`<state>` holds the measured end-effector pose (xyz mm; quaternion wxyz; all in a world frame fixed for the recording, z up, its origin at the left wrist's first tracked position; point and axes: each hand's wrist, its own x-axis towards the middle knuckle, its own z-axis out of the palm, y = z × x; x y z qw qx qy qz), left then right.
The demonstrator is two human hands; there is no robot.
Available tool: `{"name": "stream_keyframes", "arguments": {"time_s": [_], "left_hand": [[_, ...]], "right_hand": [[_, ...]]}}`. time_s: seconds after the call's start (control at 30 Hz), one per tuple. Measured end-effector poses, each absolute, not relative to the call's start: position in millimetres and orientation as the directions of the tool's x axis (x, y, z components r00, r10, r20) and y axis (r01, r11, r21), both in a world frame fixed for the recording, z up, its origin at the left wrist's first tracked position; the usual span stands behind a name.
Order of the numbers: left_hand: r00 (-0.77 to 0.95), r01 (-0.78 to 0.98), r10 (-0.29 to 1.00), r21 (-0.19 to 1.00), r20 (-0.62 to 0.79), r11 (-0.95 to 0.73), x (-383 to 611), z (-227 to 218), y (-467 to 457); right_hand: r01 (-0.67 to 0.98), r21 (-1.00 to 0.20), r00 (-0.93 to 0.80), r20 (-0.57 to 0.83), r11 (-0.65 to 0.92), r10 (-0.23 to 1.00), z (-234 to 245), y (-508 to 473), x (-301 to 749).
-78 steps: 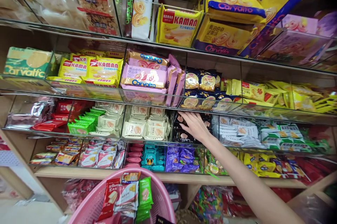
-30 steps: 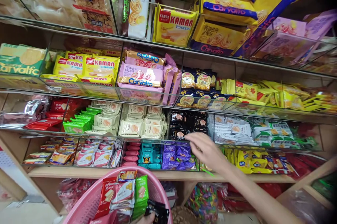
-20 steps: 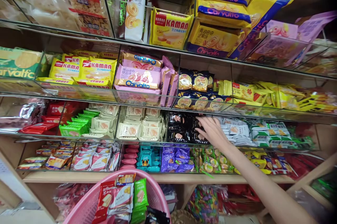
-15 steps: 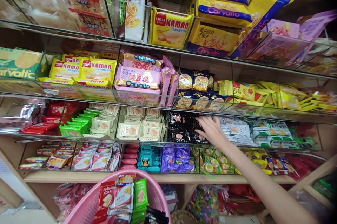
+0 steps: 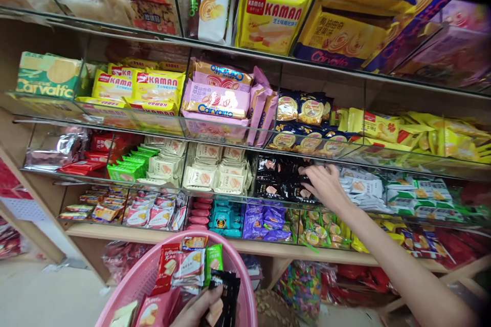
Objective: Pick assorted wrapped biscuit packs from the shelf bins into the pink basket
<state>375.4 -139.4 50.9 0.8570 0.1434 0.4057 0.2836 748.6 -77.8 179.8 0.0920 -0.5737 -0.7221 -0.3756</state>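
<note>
My right hand [image 5: 324, 183] reaches into a shelf compartment of black wafer packets [image 5: 270, 189]. Its fingers are stretched out and apart, with the tips on the packets at the right side. Low in the view, my left hand [image 5: 199, 309] is over a pink basket [image 5: 250, 286], closed on black wafer packets [image 5: 229, 291]. Red-and-white snack packets [image 5: 187, 268], a green packet [image 5: 214, 260] and a pinkish-red packet [image 5: 159, 309] also lie in the basket. The lower part of the left hand is cut off by the frame.
Clear dividers and glass lips front the shelves. White wafer packets [image 5: 362, 189] lie right of the black ones, cream packets [image 5: 218, 178] left. Purple packets [image 5: 264, 222] sit below, navy cookie packets [image 5: 310, 135] above. Bagged colourful sweets [image 5: 301, 288] stand under the bottom shelf.
My left hand has come into view at the basket, holding black packets. The basket shows more fully. My right hand stays at the black packets while the view has shifted.
</note>
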Motion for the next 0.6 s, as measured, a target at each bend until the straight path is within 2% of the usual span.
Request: {"name": "stream_keyframes", "arguments": {"time_s": [0.13,0.23,0.3,0.33,0.4,0.43,0.47,0.5,0.53,0.57,0.6], "left_hand": [[0.466,-0.408,0.629,0.479,-0.623,0.777,373,55,-141],[0.406,-0.433,0.680,0.526,-0.611,0.732,369,59,-142],[0.381,-0.456,0.716,0.555,-0.586,0.696,368,59,-142],[0.373,-0.466,0.729,0.564,-0.574,0.682,368,57,-142],[0.359,-0.478,0.749,0.580,-0.557,0.660,369,49,-145],[0.354,-0.482,0.756,0.585,-0.550,0.652,371,43,-148],[0.352,-0.489,0.764,0.589,-0.541,0.643,373,35,-151],[0.352,-0.498,0.770,0.589,-0.533,0.636,376,27,-156],[0.353,-0.508,0.775,0.588,-0.525,0.629,379,18,-161],[0.355,-0.516,0.777,0.584,-0.520,0.626,382,8,-166],[0.351,-0.513,0.772,0.581,-0.530,0.632,384,-1,-172]], "right_hand": [[0.889,0.436,-0.397,0.577,0.142,0.714,179,-87,752],[0.899,0.416,-0.401,0.656,0.136,0.640,181,-101,745],[0.929,0.342,-0.357,0.736,0.138,0.576,180,-115,730],[0.952,0.264,-0.303,0.779,0.152,0.549,178,-123,718],[0.979,-0.004,-0.110,0.834,0.205,0.540,167,-141,685],[0.956,-0.205,0.047,0.815,0.211,0.578,158,-151,665],[0.881,-0.431,0.201,0.714,0.195,0.671,147,-161,644],[0.750,-0.644,0.310,0.547,0.153,0.778,133,-171,622],[0.574,-0.811,0.340,0.365,0.116,0.867,118,-180,601],[0.368,-0.928,0.330,0.189,0.058,0.925,101,-188,582],[0.181,-0.983,0.330,0.058,-0.003,0.942,83,-196,564]]}}
